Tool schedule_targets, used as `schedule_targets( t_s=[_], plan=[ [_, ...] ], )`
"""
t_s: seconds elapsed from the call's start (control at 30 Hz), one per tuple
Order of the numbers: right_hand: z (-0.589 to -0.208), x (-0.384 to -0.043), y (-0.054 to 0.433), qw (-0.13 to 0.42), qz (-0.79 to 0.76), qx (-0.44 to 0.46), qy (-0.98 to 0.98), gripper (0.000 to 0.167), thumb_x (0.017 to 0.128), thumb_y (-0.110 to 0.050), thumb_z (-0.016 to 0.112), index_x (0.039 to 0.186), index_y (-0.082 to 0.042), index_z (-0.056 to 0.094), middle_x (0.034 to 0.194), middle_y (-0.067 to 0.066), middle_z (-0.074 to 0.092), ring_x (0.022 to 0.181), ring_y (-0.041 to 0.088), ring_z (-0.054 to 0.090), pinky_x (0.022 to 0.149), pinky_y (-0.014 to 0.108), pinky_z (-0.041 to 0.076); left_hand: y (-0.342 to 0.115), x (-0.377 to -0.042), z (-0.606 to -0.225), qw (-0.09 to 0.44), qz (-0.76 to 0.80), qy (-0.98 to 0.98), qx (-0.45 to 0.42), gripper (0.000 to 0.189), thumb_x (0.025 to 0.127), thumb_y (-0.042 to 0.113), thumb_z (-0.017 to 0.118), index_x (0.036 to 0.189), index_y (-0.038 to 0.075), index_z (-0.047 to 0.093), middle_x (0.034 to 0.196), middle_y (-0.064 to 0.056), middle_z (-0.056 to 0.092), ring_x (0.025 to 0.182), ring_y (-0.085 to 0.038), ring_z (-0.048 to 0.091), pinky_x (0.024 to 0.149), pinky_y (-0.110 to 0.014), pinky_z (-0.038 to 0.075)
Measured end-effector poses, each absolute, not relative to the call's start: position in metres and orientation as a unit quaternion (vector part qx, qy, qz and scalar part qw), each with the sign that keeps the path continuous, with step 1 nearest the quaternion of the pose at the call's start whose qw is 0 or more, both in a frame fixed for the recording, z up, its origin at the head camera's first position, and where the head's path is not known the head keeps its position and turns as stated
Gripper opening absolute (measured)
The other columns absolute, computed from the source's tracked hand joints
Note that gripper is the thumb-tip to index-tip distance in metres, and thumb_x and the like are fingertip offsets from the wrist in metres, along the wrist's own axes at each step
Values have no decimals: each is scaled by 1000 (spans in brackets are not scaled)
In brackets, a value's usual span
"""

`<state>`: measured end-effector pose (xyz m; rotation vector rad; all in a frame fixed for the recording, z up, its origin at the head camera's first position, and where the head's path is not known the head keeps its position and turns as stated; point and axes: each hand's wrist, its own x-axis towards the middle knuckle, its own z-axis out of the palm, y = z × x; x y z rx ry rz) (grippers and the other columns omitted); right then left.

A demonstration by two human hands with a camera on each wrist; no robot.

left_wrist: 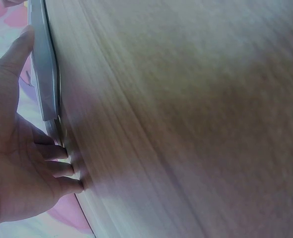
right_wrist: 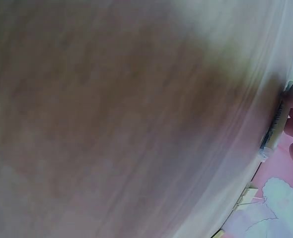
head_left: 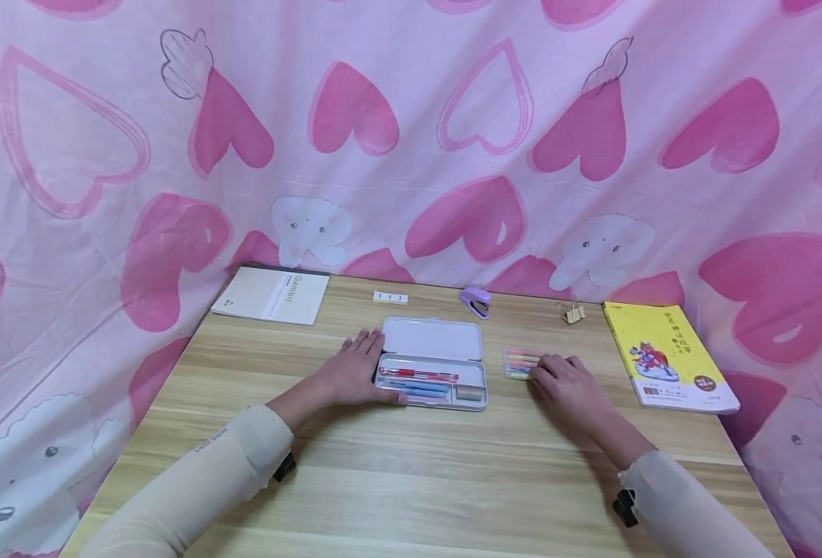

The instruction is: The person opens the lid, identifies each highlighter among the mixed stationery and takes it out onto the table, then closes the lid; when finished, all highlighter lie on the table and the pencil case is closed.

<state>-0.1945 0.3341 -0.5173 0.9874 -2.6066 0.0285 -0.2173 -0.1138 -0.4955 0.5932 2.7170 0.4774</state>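
Note:
An open white pencil case (head_left: pixel 433 341) lies mid-table, lid folded back. In it are a red pen (head_left: pixel 418 375), several bluish pens (head_left: pixel 414 387) and a greyish-beige block (head_left: pixel 468 394). My left hand (head_left: pixel 352 373) lies against its left end, fingers extended, the thumb along the front edge. In the left wrist view that thumb touches the case's side (left_wrist: pixel 46 74), while the other fingertips reach the tabletop. To the right, my right hand (head_left: pixel 570 387) pinches the near right part of a clear pack of highlighters (head_left: pixel 516 361), flat on the table. Its fingers partly cover the pack.
Along the back are a notepad (head_left: pixel 271 294), a small white card (head_left: pixel 390 297), a purple stapler (head_left: pixel 476 301) and a gold binder clip (head_left: pixel 571 312). A yellow book (head_left: pixel 669 356) lies at the right edge. Pink heart-patterned cloth (head_left: pixel 355 108) hangs behind the wooden table (head_left: pixel 411 480).

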Motion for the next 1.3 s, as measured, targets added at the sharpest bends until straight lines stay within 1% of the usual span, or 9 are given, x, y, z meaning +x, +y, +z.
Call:
schedule_targets(
  t_s=[0.1, 0.6, 0.87, 1.07, 1.3],
  plan=[
    [-518, -194, 335, 176, 12, 350, -920, 22, 92, -10, 89, 112, -8, 80, 111, 9, 73, 105, 28, 71, 90, 50, 60, -114, -217, -496, 163, 165, 951, 205, 141, 84, 90, 70, 176, 1, 13, 187, -19, 13, 175, -39, 7, 142, -57, 11],
    [-523, -197, 337, 174, 20, 337, -925, 16, 94, -12, 86, 108, -10, 79, 109, 8, 73, 103, 28, 70, 86, 49, 59, -113, -218, -497, 168, 169, 950, 204, 141, 84, 89, 71, 177, 1, 13, 187, -18, 12, 175, -39, 7, 142, -58, 11],
    [-522, -196, 338, 170, 24, 329, -929, 16, 95, -15, 86, 109, -11, 80, 110, 7, 73, 104, 27, 69, 88, 49, 59, -113, -217, -498, 163, 165, 951, 205, 140, 84, 90, 70, 176, 1, 13, 187, -18, 12, 175, -39, 7, 142, -57, 11],
    [-519, -194, 334, 169, 30, 333, -927, 18, 93, -15, 88, 108, -12, 80, 112, 6, 73, 105, 27, 69, 90, 48, 60, -113, -217, -496, 161, 166, 951, 206, 141, 84, 90, 70, 176, 0, 14, 187, -19, 13, 175, -40, 7, 142, -58, 11],
    [-511, -195, 318, 149, 40, 334, -930, 25, 95, -20, 88, 117, -13, 81, 117, 5, 73, 111, 25, 68, 97, 48, 59, -113, -217, -498, 162, 166, 951, 205, 141, 83, 91, 70, 177, 1, 14, 187, -18, 12, 175, -39, 6, 143, -57, 10]
  ],
)
